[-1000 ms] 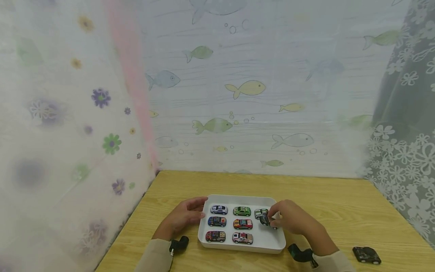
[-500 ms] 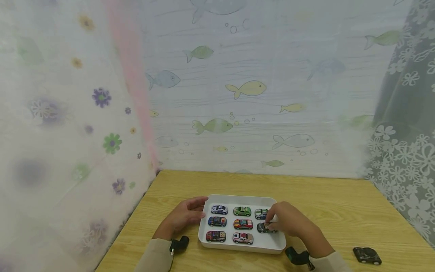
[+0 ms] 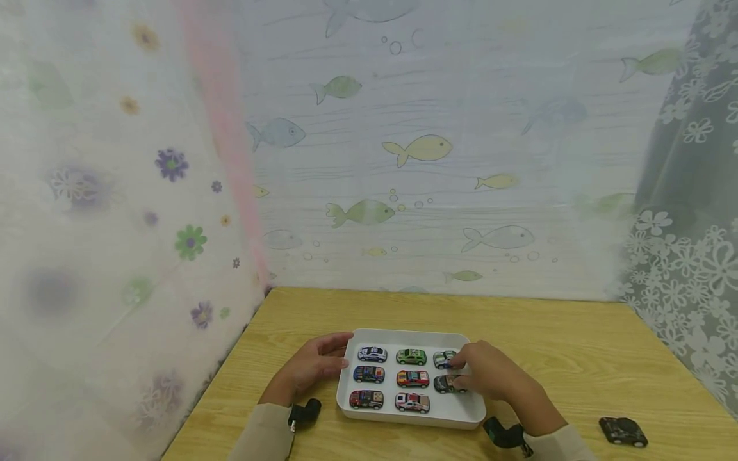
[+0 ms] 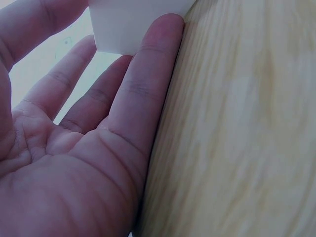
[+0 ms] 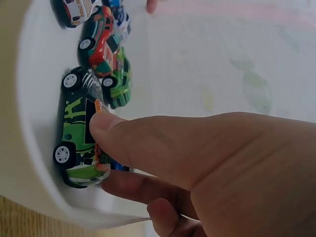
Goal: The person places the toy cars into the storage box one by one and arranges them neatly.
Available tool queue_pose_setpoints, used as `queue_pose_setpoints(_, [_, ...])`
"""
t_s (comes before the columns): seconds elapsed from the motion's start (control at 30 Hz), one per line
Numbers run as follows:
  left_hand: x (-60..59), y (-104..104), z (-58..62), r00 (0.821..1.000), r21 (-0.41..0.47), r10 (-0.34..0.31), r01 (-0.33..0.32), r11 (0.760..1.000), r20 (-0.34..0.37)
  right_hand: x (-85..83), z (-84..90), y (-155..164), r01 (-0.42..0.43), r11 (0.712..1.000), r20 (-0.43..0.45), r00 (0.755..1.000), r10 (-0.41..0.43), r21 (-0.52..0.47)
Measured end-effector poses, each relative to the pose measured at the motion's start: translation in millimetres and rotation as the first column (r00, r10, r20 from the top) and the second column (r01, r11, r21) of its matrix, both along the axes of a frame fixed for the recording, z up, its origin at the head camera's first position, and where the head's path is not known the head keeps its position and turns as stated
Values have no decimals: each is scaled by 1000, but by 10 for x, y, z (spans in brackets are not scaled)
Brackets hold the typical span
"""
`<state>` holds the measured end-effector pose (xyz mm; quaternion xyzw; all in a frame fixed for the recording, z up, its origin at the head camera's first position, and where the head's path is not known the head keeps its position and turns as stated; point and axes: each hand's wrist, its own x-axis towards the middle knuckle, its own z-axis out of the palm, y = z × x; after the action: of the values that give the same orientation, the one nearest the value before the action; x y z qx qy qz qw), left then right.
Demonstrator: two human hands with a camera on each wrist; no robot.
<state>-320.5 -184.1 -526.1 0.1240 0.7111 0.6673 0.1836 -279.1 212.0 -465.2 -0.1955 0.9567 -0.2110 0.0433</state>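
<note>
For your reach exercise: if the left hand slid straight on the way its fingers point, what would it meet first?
The left hand already touches the white tray wall; past that wall, probably the blue toy car.

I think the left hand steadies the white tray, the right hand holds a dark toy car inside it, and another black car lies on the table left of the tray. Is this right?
Not quite. The black car lies on the table right of the white tray, as the head view shows. The left hand does steady the tray, and the right hand holds the dark toy car inside it.
</note>
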Motion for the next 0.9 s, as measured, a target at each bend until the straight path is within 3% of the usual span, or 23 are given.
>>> queue_pose_setpoints(0.33, [28, 4, 22, 1000, -22, 15, -15, 1000, -9, 24, 8, -17, 21, 1000, 15, 1000, -21, 15])
queue_pose_setpoints(0.57, [62, -40, -28, 1000, -37, 20, -20, 999, 0, 25, -55, -22, -37, 999, -33, 999, 38, 21])
queue_pose_setpoints(0.9, [7, -16, -19, 1000, -40, 9, -9, 999, -10, 2, -10, -8, 11, 1000, -22, 1000, -11, 3])
